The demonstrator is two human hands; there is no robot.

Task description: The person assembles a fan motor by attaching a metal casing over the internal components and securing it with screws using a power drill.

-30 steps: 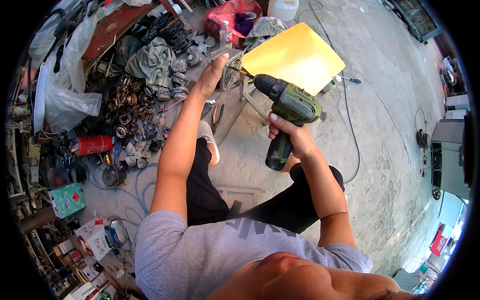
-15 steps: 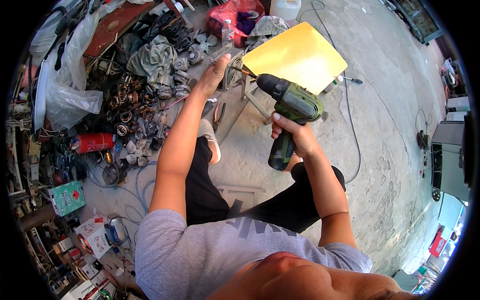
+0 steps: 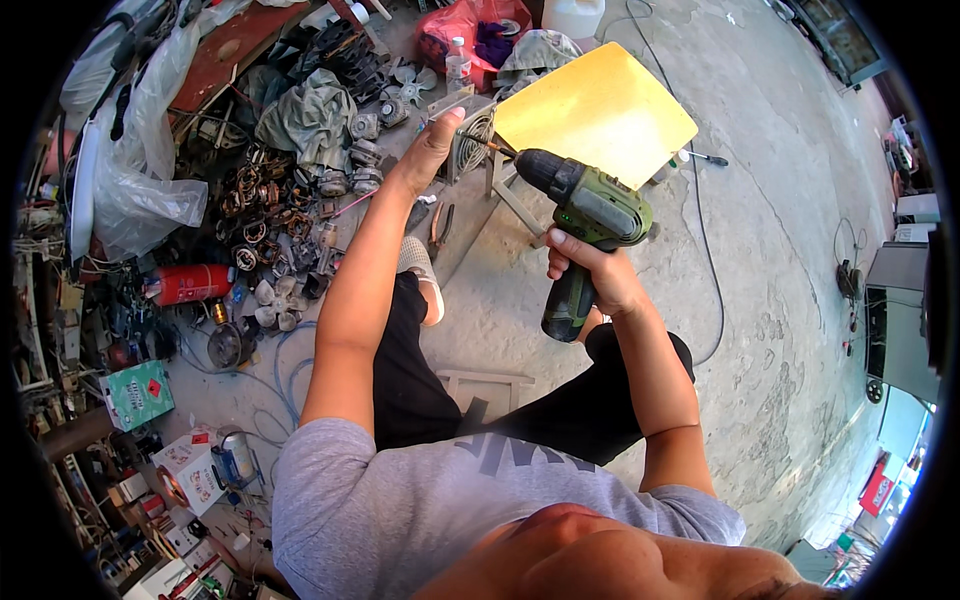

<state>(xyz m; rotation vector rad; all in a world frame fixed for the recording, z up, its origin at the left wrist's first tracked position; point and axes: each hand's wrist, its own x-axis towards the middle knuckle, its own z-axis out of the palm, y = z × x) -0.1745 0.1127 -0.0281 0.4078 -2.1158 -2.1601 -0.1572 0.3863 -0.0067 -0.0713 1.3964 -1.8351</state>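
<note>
Green and black plastic: a pistol-shaped cordless drill, between one and two o'clock of view centre. Right hand wrapped round its handle, thumb across the near side; firm hold. Thin dark drill bit, orange-tinted partway, points toward ten.

Left hand between eleven and twelve, thumb upright beside a grey, flat-edged metal piece at twelve. Far fingers hidden; cannot tell whether they clamp it. Pale curved strands show below its upper edge; unclear whether part of it.

Change over the last second: more of the grey piece shows right of the thumb; probably turned slightly. Drill sits a touch further toward three, but the surroundings slid likewise, so perhaps mostly head movement. Bit's aim at the piece looks kept; contact at the tip not clear.

Around: yellow round-cornered flat panel at one; dark-jawed, orange-handled pliers on grey concrete floor at eleven; red metal cylinder at nine.
</note>
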